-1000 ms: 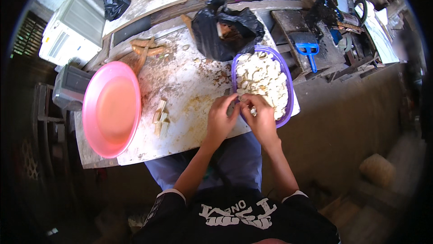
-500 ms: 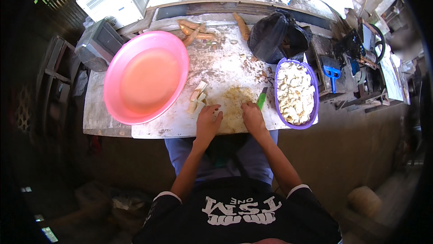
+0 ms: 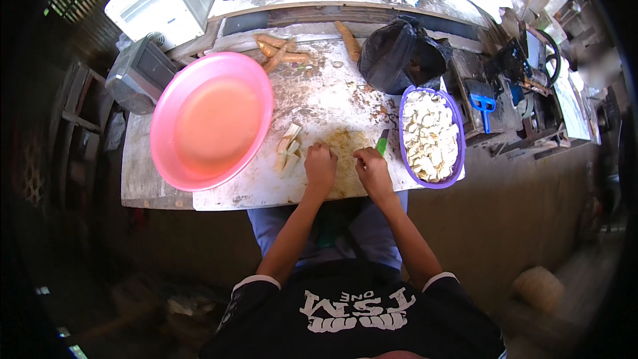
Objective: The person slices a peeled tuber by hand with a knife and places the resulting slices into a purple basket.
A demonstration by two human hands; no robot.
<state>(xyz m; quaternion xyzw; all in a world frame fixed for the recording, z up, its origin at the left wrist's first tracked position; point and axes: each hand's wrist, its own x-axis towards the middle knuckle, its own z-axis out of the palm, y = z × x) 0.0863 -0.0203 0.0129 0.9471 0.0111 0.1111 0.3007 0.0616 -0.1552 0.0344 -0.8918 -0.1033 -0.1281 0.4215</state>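
My left hand (image 3: 320, 165) is closed over the white tabletop, its fingers curled down. Anything inside it is hidden. Just left of it lie pale cut root pieces (image 3: 288, 149), some with strips of skin. My right hand (image 3: 373, 170) is also closed, fingertips pointing inward across a yellowish stained patch; what they grip cannot be made out. Against its far side is a knife (image 3: 382, 144) with a green handle and dark blade, the handle's near end covered by the hand. Right of it stands a purple oval basket (image 3: 458, 174) full of whitish chopped pieces (image 3: 430, 134).
A large pink basin (image 3: 159, 150) of cloudy orange-looking liquid stands on the left. Long brown roots (image 3: 282, 57) lie at the table's far side, another root (image 3: 347, 41) near a black plastic bag (image 3: 389, 60). Beyond the basket is a blue dustpan (image 3: 483, 104).
My left hand has moved right, toward my right hand, and its spread fingers have curled shut. The right hand has barely moved. The whole view has shifted slightly.
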